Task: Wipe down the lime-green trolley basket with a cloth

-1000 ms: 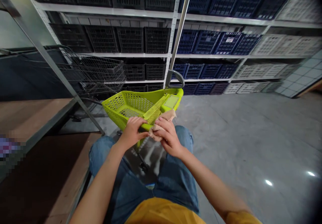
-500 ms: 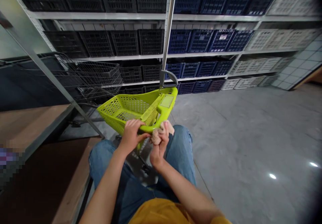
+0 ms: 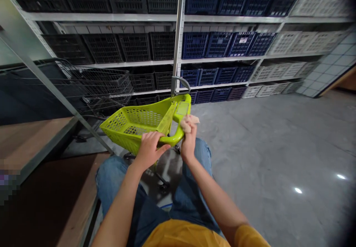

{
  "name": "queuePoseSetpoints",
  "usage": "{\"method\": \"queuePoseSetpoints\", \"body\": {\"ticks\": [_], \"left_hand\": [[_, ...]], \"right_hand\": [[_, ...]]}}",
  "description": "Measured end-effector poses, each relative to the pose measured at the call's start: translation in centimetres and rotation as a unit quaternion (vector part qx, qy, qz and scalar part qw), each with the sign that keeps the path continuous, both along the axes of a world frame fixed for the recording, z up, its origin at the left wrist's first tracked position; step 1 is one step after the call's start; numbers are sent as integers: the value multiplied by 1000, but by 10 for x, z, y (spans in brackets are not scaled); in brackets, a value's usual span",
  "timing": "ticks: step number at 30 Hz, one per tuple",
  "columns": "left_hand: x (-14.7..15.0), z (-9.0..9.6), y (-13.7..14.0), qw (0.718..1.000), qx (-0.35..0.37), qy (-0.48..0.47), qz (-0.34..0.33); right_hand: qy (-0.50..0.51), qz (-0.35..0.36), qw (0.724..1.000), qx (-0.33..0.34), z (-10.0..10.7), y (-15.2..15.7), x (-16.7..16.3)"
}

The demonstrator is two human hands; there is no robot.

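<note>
The yellow-green handle [image 3: 171,140] of the shopping cart [image 3: 139,115] is right in front of me, just above and between my knees. A pale cloth [image 3: 190,122] lies bunched against its right-hand bend, below the flat panel [image 3: 182,108]. My right hand [image 3: 189,139] is closed around that cloth, fingers upward. I'd keep it wadded thick so that it folds over the round bar, and press evenly into the curve, underside included. My left hand [image 3: 151,147] is curled partway over the handle's near left corner, thumb lying along it, holding no cloth. That grip should stay firm, I judge, since casters could let the cart swivel under pressure. Beyond the panel, a grey loop [image 3: 183,84] and metal pole [image 3: 178,36] stand near the far corner, so I'd mind my knuckles there. Crates [image 3: 218,45] fill the shelves behind.
</note>
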State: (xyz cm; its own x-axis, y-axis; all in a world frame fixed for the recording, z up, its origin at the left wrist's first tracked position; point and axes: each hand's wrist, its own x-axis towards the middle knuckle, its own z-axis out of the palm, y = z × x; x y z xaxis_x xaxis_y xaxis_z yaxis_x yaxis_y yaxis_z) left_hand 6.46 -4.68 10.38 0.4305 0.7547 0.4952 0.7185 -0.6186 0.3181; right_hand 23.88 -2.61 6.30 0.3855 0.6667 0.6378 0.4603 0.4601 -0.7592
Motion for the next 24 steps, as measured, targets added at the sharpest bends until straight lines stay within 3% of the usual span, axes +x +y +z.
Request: {"method": "queuePoseSetpoints", "body": {"ticks": [4, 7, 9, 11, 14, 17, 20, 24], "left_hand": [[-3, 0, -2, 1000, -5, -4, 22], [-5, 2, -3, 1000, -17, -4, 23], [-5, 5, -3, 1000, -25, -4, 11], [-3, 7, -2, 999, -32, -7, -2], [3, 8, 0, 999, -32, -11, 5], [10, 6, 0, 999, -22, -18, 27], [14, 4, 0, 999, -23, -18, 41], [17, 6, -1, 999, -34, -11, 33]], "right_hand": [[-47, 21, 996, 79, -28, -47, -27], [-92, 85, 980, 158, -31, -33, -13], [-88, 112, 978, 150, -23, -10, 5], [-49, 117, 988, 90, -10, 10, 20], [0, 105, 994, 22, 4, 18, 24], [-23, 94, 993, 66, 1, 3, 8], [-111, 100, 979, 137, -11, -10, -3], [-241, 137, 950, 146, -12, -2, 14]]}}
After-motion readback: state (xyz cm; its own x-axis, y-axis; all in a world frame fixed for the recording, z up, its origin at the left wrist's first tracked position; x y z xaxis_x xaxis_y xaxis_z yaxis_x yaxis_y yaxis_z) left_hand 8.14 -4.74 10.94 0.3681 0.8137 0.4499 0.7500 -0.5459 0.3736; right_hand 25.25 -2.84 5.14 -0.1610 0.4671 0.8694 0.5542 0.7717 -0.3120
